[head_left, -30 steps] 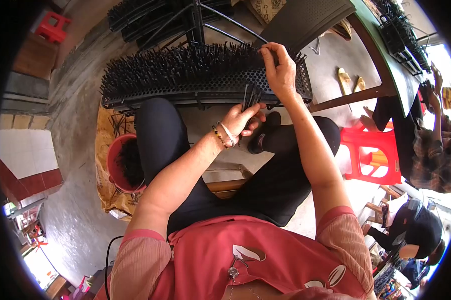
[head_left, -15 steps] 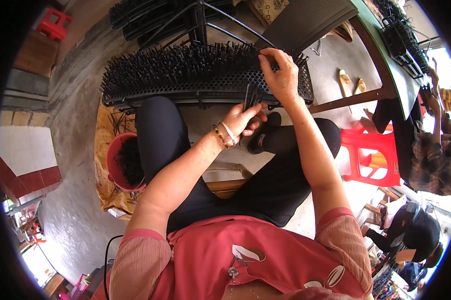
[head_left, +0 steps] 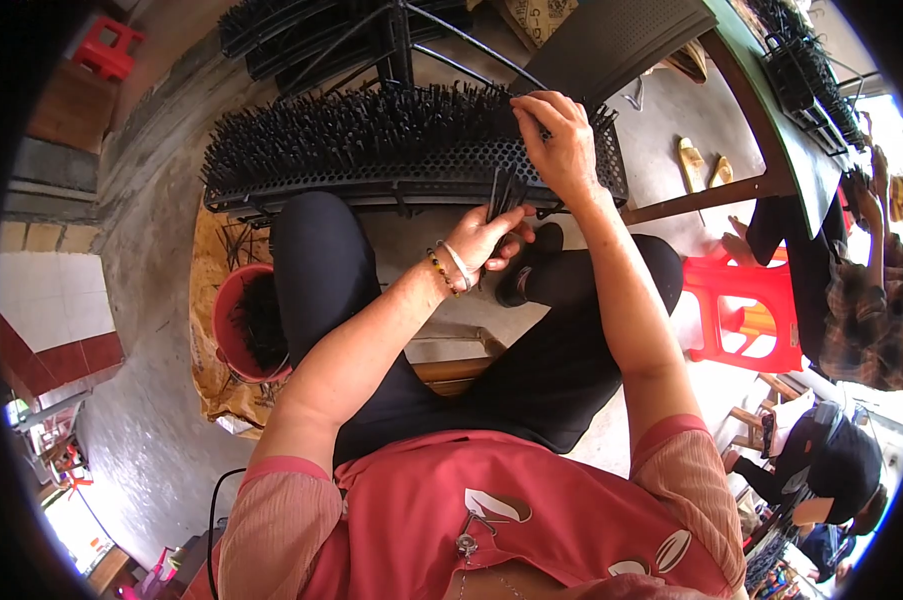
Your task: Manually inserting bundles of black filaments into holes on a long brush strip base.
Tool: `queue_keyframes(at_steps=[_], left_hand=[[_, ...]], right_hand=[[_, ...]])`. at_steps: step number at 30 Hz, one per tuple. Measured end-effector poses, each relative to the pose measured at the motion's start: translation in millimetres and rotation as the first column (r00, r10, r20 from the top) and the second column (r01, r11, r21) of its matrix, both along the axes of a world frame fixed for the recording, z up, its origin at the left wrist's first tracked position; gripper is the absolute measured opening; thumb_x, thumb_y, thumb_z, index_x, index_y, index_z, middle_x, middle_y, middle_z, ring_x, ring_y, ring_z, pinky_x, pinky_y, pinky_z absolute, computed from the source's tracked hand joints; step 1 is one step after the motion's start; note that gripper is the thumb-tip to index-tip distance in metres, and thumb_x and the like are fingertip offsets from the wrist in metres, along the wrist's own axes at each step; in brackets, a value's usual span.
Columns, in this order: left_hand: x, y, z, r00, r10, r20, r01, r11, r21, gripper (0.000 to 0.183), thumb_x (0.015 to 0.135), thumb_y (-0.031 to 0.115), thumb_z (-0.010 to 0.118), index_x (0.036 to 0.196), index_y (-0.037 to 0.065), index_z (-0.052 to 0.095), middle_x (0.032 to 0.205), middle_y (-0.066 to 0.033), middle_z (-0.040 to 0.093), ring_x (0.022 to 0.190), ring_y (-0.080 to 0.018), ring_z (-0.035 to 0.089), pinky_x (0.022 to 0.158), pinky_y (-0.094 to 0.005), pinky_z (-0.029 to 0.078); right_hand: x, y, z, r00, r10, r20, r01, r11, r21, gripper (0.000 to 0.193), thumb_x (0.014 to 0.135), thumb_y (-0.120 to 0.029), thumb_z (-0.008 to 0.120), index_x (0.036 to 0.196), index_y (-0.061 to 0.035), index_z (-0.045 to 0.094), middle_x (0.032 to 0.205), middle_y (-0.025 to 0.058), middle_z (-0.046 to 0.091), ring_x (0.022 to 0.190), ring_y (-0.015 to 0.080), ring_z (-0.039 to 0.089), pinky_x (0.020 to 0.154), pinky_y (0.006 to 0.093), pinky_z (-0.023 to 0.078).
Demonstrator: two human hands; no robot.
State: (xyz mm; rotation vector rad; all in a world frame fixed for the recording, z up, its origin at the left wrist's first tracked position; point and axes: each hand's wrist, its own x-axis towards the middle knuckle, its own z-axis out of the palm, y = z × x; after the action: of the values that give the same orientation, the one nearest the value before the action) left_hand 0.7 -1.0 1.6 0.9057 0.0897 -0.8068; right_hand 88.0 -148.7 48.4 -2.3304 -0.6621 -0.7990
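Observation:
A long black perforated rack (head_left: 461,163) stretches across in front of my knees. Thin black sticks (head_left: 341,130) stand upright in its holes, dense from the left end to past the middle. My left hand (head_left: 486,240) is closed round a small bundle of black sticks (head_left: 507,192), just in front of the rack's near edge. Above the right part of the rack is my right hand (head_left: 559,140), its thumb and fingertips pinched together beside the last standing sticks. What the pinch holds is too small to make out.
A red bucket (head_left: 233,335) with black pieces inside stands left of my knee on brown paper (head_left: 216,385). Right of me are a red stool (head_left: 741,310), a green-topped table (head_left: 816,190) and yellow slippers (head_left: 691,165). Co-workers sit at the right. A black stand (head_left: 401,50) rises behind the rack.
My right hand has shifted slightly left and up along the rack, its fingers still pinched. The left hand and its bundle have stayed almost in place.

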Motion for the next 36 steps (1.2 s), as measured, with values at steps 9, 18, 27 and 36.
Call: queue_keyframes(at_steps=[9,18,27,36], left_hand=[[1.0,0.9,1.0,1.0,-0.002,0.0,0.002,1.0,-0.015,0.031,0.093,0.025,0.052,0.113,0.002,0.052,0.084,-0.0069,0.057,0.057,-0.0064,0.041,0.039,-0.0175,0.029],[2.0,3.6,5.3,1.0,0.011,-0.012,-0.012,0.999,-0.04,0.029,0.094,0.025,0.051,0.116,0.004,0.053,0.085,-0.0035,0.056,0.058,-0.0044,0.041,0.041,-0.0151,0.028],[2.4,6.3,4.7,1.0,0.023,-0.002,-0.023,0.996,-0.089,0.03,0.095,0.026,0.049,0.116,0.005,0.053,0.085,-0.0032,0.056,0.058,-0.0047,0.04,0.041,-0.0153,0.028],[0.0,4.8,11.3,0.987,-0.019,0.157,0.035,0.994,-0.102,0.032,0.097,0.027,0.047,0.118,0.004,0.051,0.086,-0.0043,0.055,0.055,-0.0049,0.039,0.04,-0.0163,0.025]], right_hand=[[-4.5,-6.3,3.5,1.0,0.013,0.007,-0.013,0.999,-0.043,0.016,0.079,-0.007,0.064,0.094,-0.0056,0.069,0.091,0.0074,0.065,0.088,0.0244,0.06,0.079,0.0341,0.044],[-11.2,-14.8,1.7,0.998,-0.027,-0.051,0.023,0.996,-0.081,0.015,0.078,-0.005,0.064,0.092,-0.0061,0.069,0.091,0.0064,0.064,0.088,0.0236,0.057,0.082,0.0346,0.043],[-13.1,-14.4,14.9,0.99,-0.012,-0.141,0.041,0.979,0.201,0.019,0.081,-0.011,0.066,0.099,-0.0037,0.067,0.089,0.0077,0.064,0.08,0.0186,0.06,0.074,0.0293,0.046],[-28.8,-23.0,15.6,0.557,0.331,-0.762,0.097,0.885,0.456,0.029,0.086,-0.025,0.065,0.094,0.0024,0.067,0.079,0.002,0.065,0.074,0.0069,0.055,0.067,0.023,0.045]])
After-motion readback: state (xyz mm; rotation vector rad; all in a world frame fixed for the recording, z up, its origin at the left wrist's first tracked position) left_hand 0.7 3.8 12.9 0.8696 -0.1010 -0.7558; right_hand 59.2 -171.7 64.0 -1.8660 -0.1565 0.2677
